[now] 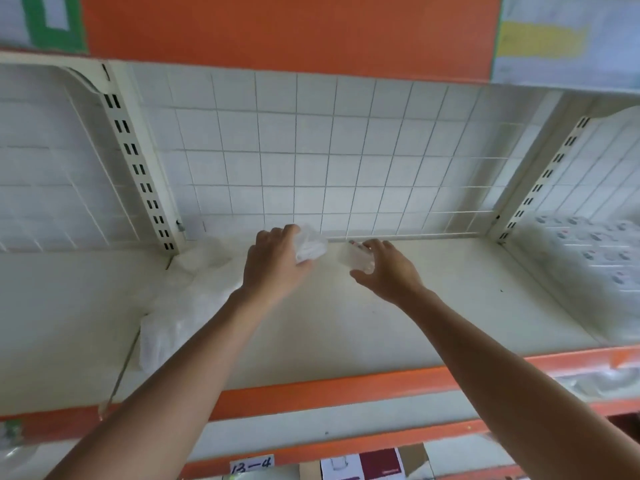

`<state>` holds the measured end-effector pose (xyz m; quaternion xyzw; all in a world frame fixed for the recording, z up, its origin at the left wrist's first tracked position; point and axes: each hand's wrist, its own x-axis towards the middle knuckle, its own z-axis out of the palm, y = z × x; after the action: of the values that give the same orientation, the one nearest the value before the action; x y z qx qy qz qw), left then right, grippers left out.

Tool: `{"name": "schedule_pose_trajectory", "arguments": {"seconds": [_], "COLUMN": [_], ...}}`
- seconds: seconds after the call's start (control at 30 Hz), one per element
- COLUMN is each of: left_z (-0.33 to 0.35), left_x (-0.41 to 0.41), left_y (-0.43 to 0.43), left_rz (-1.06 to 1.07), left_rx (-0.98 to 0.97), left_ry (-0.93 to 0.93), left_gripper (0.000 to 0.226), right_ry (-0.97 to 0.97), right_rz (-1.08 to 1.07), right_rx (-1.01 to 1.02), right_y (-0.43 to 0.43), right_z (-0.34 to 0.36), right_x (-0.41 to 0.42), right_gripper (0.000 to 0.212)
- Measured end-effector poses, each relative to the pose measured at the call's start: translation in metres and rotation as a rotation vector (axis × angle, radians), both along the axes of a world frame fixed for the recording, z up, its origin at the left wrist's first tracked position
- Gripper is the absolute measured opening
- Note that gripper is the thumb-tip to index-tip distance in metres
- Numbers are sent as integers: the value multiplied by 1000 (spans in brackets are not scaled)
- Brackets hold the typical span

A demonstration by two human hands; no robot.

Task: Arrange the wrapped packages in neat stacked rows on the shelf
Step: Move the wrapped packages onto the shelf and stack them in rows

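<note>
Two hands reach the back of the shelf: the left hand curls round one wrapped package, the right hand round a second package, both beside the wire grid. No row stands here yet; stacking looks barely begun.

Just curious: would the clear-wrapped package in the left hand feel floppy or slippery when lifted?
Probably light: the left hand alone grips the wrapped package. Its glossy, crinkled wrap likely slides a bit. The contents seem to hold their shape, though blur hides detail.
</note>
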<state>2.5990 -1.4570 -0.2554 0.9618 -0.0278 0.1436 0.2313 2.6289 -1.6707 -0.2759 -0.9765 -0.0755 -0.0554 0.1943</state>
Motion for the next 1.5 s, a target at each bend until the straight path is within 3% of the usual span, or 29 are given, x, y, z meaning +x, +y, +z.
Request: {"name": "schedule_pose_trajectory", "arguments": {"seconds": [0.5, 0.93, 1.17, 1.5], "left_z": [10, 33, 40, 42], "left_x": [-1, -24, -29, 24], "left_y": [-179, -461, -575, -674], "left_rz": [-275, -359, -425, -515], "left_rx": [-86, -20, 31, 37], "left_ry": [-49, -95, -82, -16], "left_gripper": [56, 64, 62, 57], "right_ry": [-174, -272, -214, -199], "right_rz": [-261, -367, -420, -480], "right_rx": [5, 95, 135, 124], "right_y": [-173, -444, -555, -650], "right_z": [37, 54, 54, 45], "right_x": [-60, -111, -123, -84], "right_gripper": [58, 59, 75, 66]}}
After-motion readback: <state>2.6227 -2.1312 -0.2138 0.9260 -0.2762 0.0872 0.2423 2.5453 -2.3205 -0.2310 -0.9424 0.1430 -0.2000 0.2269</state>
